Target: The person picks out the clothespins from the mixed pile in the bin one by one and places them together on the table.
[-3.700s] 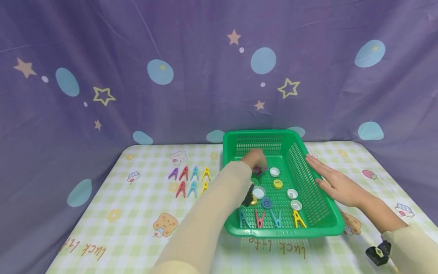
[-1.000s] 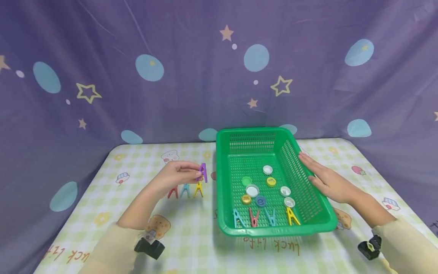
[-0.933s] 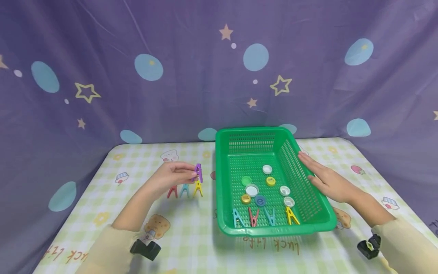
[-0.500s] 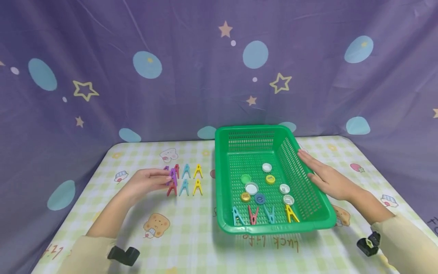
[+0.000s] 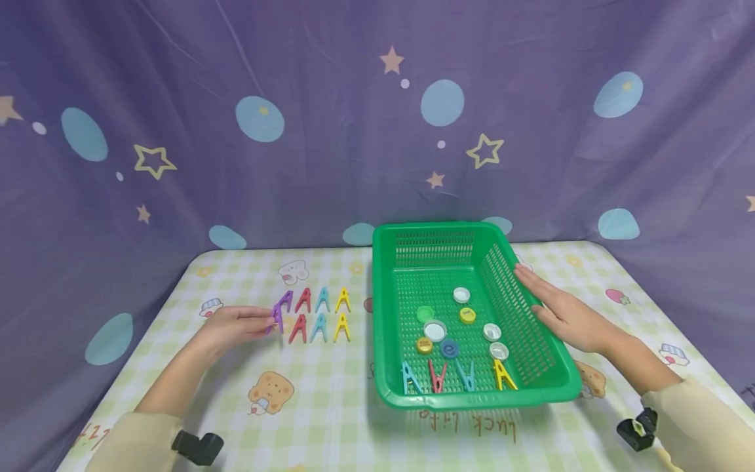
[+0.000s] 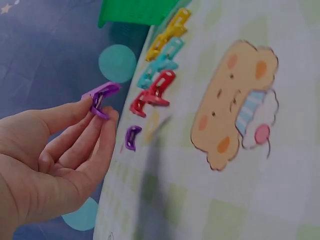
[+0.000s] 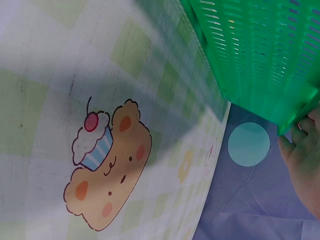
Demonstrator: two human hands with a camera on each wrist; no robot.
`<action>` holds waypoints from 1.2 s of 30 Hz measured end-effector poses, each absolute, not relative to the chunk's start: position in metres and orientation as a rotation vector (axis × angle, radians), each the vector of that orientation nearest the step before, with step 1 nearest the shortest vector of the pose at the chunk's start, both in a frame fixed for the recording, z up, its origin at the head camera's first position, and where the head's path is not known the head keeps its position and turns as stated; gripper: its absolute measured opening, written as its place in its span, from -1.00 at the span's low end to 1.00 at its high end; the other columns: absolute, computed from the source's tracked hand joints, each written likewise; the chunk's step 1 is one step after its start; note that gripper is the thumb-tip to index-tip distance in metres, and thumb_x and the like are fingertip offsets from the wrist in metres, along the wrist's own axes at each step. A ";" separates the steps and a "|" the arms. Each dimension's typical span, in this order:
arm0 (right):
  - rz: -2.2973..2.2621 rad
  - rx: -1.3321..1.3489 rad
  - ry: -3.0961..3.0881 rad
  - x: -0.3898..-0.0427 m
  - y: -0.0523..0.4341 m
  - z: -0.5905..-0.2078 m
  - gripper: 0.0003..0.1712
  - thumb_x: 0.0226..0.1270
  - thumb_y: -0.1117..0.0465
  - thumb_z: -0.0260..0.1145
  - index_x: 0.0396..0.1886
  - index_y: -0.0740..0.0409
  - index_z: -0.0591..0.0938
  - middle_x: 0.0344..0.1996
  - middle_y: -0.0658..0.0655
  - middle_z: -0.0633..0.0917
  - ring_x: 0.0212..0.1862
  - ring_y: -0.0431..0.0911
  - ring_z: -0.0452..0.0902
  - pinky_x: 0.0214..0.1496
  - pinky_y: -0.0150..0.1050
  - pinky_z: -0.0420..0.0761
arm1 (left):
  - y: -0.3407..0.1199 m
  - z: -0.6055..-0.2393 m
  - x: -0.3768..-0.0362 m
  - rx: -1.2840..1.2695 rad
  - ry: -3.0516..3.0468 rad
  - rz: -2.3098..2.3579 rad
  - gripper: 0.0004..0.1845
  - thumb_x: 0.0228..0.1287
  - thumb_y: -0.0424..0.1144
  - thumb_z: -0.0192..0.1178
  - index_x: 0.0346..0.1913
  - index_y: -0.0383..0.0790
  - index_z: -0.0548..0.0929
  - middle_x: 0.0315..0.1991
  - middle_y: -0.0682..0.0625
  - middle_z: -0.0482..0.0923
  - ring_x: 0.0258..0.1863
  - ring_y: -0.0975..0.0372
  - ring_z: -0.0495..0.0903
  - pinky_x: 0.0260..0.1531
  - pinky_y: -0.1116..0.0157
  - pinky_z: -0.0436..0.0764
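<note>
The left hand (image 5: 232, 323) pinches a purple clip (image 5: 276, 318) between thumb and fingers (image 6: 95, 112), as the left wrist view shows plainly. The clip sits at the left end of the nearer row of clips on the counter (image 5: 330, 406), just beside the red clip (image 5: 297, 328), with a blue clip (image 5: 319, 326) and a yellow clip (image 5: 341, 326) further along. Whether it touches the cloth yet cannot be told. A farther row of four clips (image 5: 314, 300) lies just behind, purple to yellow.

The right hand (image 5: 569, 316) lies flat, fingers straight, against the right rim of the green basket (image 5: 472, 396), steadying it. Inside the basket are several bottle caps (image 5: 457, 324) and four more clips (image 5: 457, 376) standing along the near wall.

Judgement: the step in hand is placing the purple clip to complete the nearer row. The next move calls for setting it down in line with its neighbours, letting go without knocking the red one, then reaching into the basket.
</note>
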State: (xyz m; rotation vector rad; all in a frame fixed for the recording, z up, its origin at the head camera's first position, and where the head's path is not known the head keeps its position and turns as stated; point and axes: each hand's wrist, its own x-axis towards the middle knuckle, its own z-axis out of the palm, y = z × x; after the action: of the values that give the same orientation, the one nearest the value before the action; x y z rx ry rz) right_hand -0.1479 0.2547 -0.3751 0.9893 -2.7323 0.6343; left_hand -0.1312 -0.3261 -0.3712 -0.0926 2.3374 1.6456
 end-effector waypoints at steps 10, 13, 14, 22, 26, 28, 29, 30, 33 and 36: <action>0.628 0.986 -2.726 -0.148 0.254 -0.377 -0.31 0.47 0.24 0.00 0.53 0.19 0.03 0.52 0.28 0.09 0.51 -0.47 -0.27 0.33 -0.85 -0.22 | -0.328 -0.388 -0.139 -0.181 2.415 1.562 -0.51 0.22 -0.34 0.28 0.11 -0.64 0.48 -0.12 -0.24 0.72 -0.29 0.31 0.74 -0.16 0.32 0.73; 0.632 0.987 -2.723 -0.149 0.254 -0.377 -0.31 0.47 0.24 0.00 0.52 0.19 0.04 0.52 0.28 0.09 0.50 -0.49 -0.28 0.33 -0.85 -0.22 | -0.327 -0.391 -0.141 -0.217 2.421 1.547 -0.53 0.21 -0.36 0.27 0.09 -0.65 0.49 -0.20 -0.20 0.74 -0.35 0.33 0.73 -0.21 0.32 0.74; 0.633 0.988 -2.722 -0.149 0.254 -0.377 -0.31 0.47 0.24 0.00 0.52 0.20 0.04 0.52 0.28 0.09 0.50 -0.49 -0.28 0.33 -0.85 -0.22 | -0.327 -0.391 -0.141 -0.224 2.422 1.541 -0.54 0.21 -0.37 0.27 0.08 -0.66 0.49 -0.21 -0.20 0.75 -0.36 0.33 0.72 -0.22 0.32 0.74; 0.645 0.996 -2.709 -0.149 0.255 -0.378 -0.31 0.46 0.26 0.01 0.52 0.22 0.04 0.51 0.30 0.09 0.50 -0.50 -0.30 0.34 -0.84 -0.22 | -0.328 -0.394 -0.146 -0.298 2.434 1.508 -0.51 0.15 -0.30 0.35 0.06 -0.59 0.54 -0.27 -0.15 0.76 -0.43 0.37 0.70 -0.28 0.37 0.73; 0.648 0.994 -2.709 -0.149 0.255 -0.378 -0.30 0.46 0.26 0.02 0.52 0.21 0.05 0.51 0.31 0.10 0.50 -0.50 -0.29 0.34 -0.84 -0.22 | -0.327 -0.392 -0.150 -0.323 2.489 1.446 -0.52 0.14 -0.28 0.36 0.04 -0.56 0.57 -0.25 -0.19 0.75 -0.46 0.39 0.67 -0.31 0.40 0.73; 0.642 0.993 -2.710 -0.149 0.255 -0.378 -0.31 0.46 0.26 0.02 0.52 0.21 0.05 0.51 0.31 0.10 0.50 -0.50 -0.29 0.34 -0.84 -0.22 | -0.324 -0.392 -0.150 -0.331 2.532 1.396 -0.56 0.16 -0.31 0.34 0.03 -0.56 0.58 -0.18 -0.27 0.72 -0.47 0.38 0.67 -0.34 0.39 0.73; 0.640 0.993 -2.709 -0.149 0.255 -0.378 -0.31 0.46 0.26 0.02 0.52 0.21 0.05 0.51 0.31 0.10 0.50 -0.50 -0.29 0.34 -0.84 -0.22 | -0.322 -0.391 -0.150 -0.341 2.560 1.362 -0.56 0.17 -0.32 0.32 0.04 -0.57 0.57 -0.14 -0.32 0.70 -0.47 0.38 0.66 -0.34 0.39 0.73; 0.638 0.993 -2.708 -0.149 0.255 -0.378 -0.31 0.46 0.26 0.02 0.52 0.22 0.05 0.51 0.31 0.10 0.50 -0.50 -0.29 0.34 -0.84 -0.22 | -0.320 -0.391 -0.150 -0.340 2.583 1.338 -0.58 0.18 -0.34 0.31 0.03 -0.57 0.58 -0.12 -0.34 0.69 -0.48 0.38 0.66 -0.35 0.39 0.73; 0.637 0.996 -2.705 -0.149 0.255 -0.379 -0.31 0.46 0.26 0.02 0.51 0.22 0.05 0.51 0.31 0.10 0.50 -0.50 -0.29 0.34 -0.84 -0.21 | -0.316 -0.391 -0.149 -0.349 2.638 1.274 -0.64 0.19 -0.36 0.29 -0.01 -0.54 0.61 -0.11 -0.37 0.67 -0.51 0.37 0.64 -0.40 0.39 0.71; 0.638 1.000 -2.704 -0.150 0.255 -0.379 -0.31 0.46 0.27 0.02 0.51 0.22 0.05 0.51 0.31 0.10 0.50 -0.50 -0.28 0.34 -0.84 -0.21 | -0.314 -0.392 -0.149 -0.357 2.665 1.245 -0.69 0.19 -0.37 0.28 -0.04 -0.52 0.64 -0.16 -0.33 0.69 -0.52 0.37 0.63 -0.41 0.39 0.71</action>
State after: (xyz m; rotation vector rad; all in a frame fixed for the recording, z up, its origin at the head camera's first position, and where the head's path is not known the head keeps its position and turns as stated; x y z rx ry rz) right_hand -0.1499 0.2555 -0.3787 0.9999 -2.7043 0.6377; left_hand -0.1493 -0.3140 -0.3918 -0.3567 2.6652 1.2447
